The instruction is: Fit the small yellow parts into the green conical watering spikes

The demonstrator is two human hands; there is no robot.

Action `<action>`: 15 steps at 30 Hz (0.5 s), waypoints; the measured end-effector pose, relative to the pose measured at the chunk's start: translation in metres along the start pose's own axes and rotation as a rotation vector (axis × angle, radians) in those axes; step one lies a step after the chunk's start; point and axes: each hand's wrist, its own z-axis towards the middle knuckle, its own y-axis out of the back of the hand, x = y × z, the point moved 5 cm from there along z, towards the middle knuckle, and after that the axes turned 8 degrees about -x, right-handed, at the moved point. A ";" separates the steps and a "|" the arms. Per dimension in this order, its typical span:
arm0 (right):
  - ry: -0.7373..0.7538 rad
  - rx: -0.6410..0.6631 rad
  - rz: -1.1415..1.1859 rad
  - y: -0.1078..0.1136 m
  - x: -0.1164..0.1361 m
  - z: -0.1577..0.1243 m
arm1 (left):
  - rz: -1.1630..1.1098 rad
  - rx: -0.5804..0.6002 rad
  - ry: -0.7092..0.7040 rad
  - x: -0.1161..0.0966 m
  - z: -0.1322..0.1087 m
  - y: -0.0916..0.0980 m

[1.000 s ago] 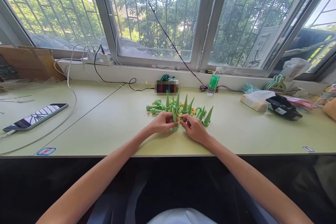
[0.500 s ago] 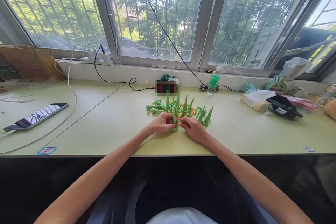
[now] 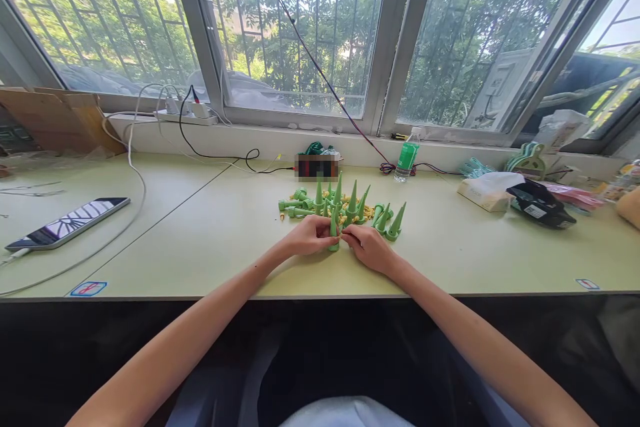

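At a pale worktop (image 3: 200, 247) below barred windows (image 3: 310, 27), we find one phone (image 3: 70, 221) lying far left, well apart from the hands. Nearer the middle, green pieces (image 3: 299, 212) lie on their sides behind the left hand (image 3: 307, 235), whose thumb and fingers pinch a green cone (image 3: 333, 223) point up; we cannot tell whether its base touches the surface. Just right of it, the right hand (image 3: 369, 245) has thumb and fingertips drawn close together at the cone's side; what they may pinch is too small for us to make out. Beyond the hands stand upright cones (image 3: 353, 201) among scattered yellow pieces (image 3: 369, 213), and farther right are a bottle (image 3: 407, 159), a tissue pack (image 3: 485, 195) and a black packet (image 3: 543, 205). In our judgement, the held cone could twist or tip if the right fingertips push harder than the left pinch resists, and a straying knuckle could topple those behind. We count one held cone, at least six others pointing up, at least three green pieces lying at left and one bottle; the yellow pieces overlap too much to number.
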 end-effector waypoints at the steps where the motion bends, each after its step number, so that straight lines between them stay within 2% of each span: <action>1: -0.001 0.001 -0.003 0.000 0.000 0.000 | -0.003 0.000 0.002 0.000 0.000 0.000; 15: 0.027 0.049 -0.021 -0.002 -0.001 -0.002 | 0.020 0.002 -0.011 0.000 0.000 0.000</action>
